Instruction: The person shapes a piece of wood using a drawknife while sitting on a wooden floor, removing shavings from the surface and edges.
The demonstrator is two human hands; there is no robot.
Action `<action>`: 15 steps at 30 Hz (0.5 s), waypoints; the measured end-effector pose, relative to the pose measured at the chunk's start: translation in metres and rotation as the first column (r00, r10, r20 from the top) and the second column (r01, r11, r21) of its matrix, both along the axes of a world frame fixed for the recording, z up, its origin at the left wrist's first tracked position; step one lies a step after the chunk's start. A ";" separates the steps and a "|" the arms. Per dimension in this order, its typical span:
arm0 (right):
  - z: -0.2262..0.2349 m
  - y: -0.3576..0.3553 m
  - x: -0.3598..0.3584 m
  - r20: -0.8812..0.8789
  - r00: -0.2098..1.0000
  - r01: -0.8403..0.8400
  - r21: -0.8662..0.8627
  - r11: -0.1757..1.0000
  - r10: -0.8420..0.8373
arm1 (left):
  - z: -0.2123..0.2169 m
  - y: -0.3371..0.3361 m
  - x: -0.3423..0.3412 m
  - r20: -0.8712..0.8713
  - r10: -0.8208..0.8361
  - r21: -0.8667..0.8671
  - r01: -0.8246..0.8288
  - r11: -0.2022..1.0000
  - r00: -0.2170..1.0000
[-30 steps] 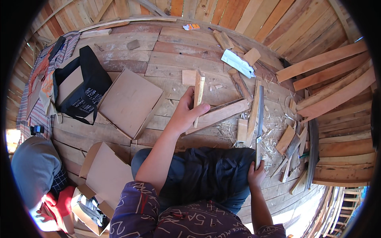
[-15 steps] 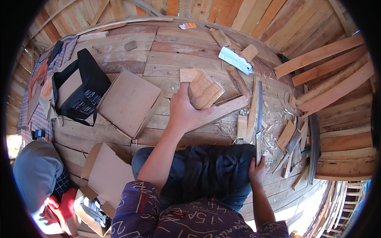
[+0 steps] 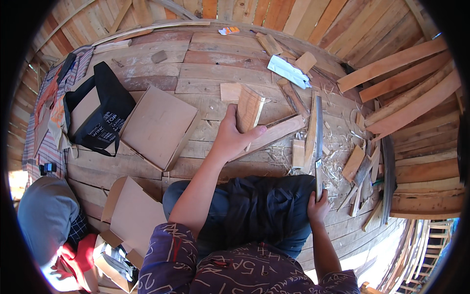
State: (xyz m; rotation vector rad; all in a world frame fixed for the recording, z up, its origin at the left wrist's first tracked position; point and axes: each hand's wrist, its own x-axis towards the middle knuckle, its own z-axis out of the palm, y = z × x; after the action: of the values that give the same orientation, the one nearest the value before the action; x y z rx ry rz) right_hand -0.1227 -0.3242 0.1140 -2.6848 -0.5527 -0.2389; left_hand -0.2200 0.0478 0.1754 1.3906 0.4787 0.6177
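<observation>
My left hand is raised in front of me, its fingers and thumb wrapped round a small wooden block. The block stands tilted, with a narrow pale edge toward the right. Beside my right knee, my right hand grips the lower end of a long knife. Its narrow grey blade points away from me, and my fingers partly hide the handle. Beyond the left hand, a flat piece of wood lies on the floor. A thicker board lies just right of that hand.
Wood shavings and offcuts litter the plank floor at right. A flat cardboard box and a black bag are at left. An open carton sits near my left knee. Long boards lean at the right wall.
My left hand has turned the wooden block, so its broad face now looks narrower and its edge shows. The right hand and the knife have hardly moved.
</observation>
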 end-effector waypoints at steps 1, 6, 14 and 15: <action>0.000 -0.001 0.000 -0.007 1.000 0.001 0.003 1.000 -0.001 | 0.001 -0.001 0.000 0.003 -0.010 -0.010 0.010 1.000 1.000; -0.001 0.000 0.000 -0.010 1.000 -0.007 0.025 1.000 0.007 | -0.002 -0.002 0.001 -0.035 -0.009 0.076 0.012 0.997 0.999; -0.005 -0.001 0.001 -0.014 1.000 0.004 0.000 1.000 -0.004 | 0.005 -0.003 0.000 -0.163 0.109 0.280 -0.060 0.958 0.981; -0.002 0.000 0.001 -0.038 0.999 0.019 0.004 1.000 -0.019 | 0.005 -0.004 0.000 -0.162 0.107 0.281 -0.059 0.958 0.981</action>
State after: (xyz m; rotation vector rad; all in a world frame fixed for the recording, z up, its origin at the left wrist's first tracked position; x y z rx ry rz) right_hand -0.1221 -0.3241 0.1120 -2.6859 -0.5156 -0.1942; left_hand -0.2198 0.0440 0.1802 1.7058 0.6122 0.6509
